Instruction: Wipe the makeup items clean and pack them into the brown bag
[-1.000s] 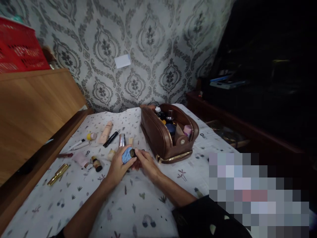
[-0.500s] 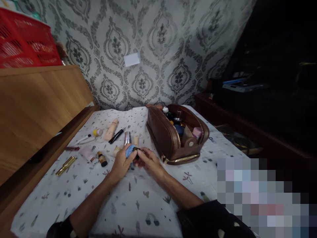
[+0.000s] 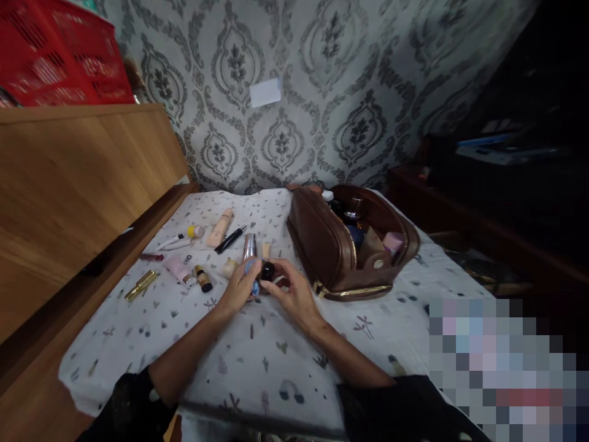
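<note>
Above the patterned white cloth, my left hand [image 3: 237, 290] is closed on a light blue cloth [image 3: 250, 266]. Between the thumb and fingers of my right hand [image 3: 297, 296] is a small dark round-ended container [image 3: 267, 271], its exact kind unclear; the blue cloth lies against it. Just beyond the hands stand a silver tube [image 3: 250, 244] and a small beige tube [image 3: 266, 249]. To the left lie a small amber bottle with a black cap [image 3: 202, 279], a pink tube [image 3: 177, 269] and a gold tube [image 3: 140, 285]. My fingers hide part of the held items.
An unzipped brown leather bag [image 3: 317, 239] with several cosmetics inside stands right of my hands. Farther back lie a peach tube [image 3: 221, 228] and a black pen-like stick [image 3: 230, 239]. A wooden board [image 3: 87, 166] with a red basket [image 3: 69, 58] above borders the left side.
The view has shifted, so the whole scene sits differently in the picture. The dark container now shows more clearly in my right fingers, with the blue cloth still in my left hand.
</note>
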Available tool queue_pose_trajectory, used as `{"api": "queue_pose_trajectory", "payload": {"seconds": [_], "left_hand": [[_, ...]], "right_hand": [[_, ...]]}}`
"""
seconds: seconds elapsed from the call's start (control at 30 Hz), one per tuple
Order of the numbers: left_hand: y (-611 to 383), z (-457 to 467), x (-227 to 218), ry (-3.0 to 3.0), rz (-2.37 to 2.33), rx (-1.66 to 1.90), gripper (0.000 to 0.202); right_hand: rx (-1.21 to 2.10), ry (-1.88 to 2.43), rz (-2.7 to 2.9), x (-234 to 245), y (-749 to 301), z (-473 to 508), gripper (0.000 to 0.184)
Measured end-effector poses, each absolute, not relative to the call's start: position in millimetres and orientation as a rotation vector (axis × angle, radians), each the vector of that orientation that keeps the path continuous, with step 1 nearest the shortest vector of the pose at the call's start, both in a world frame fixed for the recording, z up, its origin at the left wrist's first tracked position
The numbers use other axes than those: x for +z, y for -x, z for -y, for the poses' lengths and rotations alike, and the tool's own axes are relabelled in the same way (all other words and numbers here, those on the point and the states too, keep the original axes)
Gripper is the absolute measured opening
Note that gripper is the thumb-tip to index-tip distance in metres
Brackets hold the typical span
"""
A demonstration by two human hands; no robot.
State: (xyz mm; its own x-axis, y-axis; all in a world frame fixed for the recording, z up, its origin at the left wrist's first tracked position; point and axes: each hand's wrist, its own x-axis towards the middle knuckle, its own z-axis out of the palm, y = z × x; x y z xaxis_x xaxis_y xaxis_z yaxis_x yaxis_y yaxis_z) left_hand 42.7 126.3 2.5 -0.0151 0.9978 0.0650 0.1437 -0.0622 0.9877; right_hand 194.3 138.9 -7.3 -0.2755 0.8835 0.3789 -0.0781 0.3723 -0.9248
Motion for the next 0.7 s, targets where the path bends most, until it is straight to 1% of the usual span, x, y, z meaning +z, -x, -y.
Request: {"api": "queue_pose_trajectory", "payload": {"seconds": [0.13, 0.23, 0.33, 0.43, 0.6, 0.7], "left_hand": [[-49, -126, 6, -1.16, -1.272, 1.233, 0.058], [-51, -125, 7, -1.118, -1.274, 1.233, 0.061], [-47, -126, 6, -1.169, -1.269, 1.233, 0.058], [-42, -126, 9, -1.283, -1.311, 1.258, 0.052], [-40, -121, 19, -1.598, -1.425, 1.399, 0.038], [-41, -117, 19, -1.878, -1.379, 1.374, 0.042]], "right_hand": [[0.994, 0.734, 1.594, -12, -193, -139, 0.039], [0.97, 0.746, 1.575, -15, -192, -140, 0.046], [0.972, 0.785, 1.568, -14, -192, -140, 0.041], [0.948, 0.822, 1.565, -11, -191, -139, 0.033], [1.014, 0.903, 1.532, -11, -188, -136, 0.031], [0.941, 0.987, 1.637, -13, -189, -135, 0.029]]}}
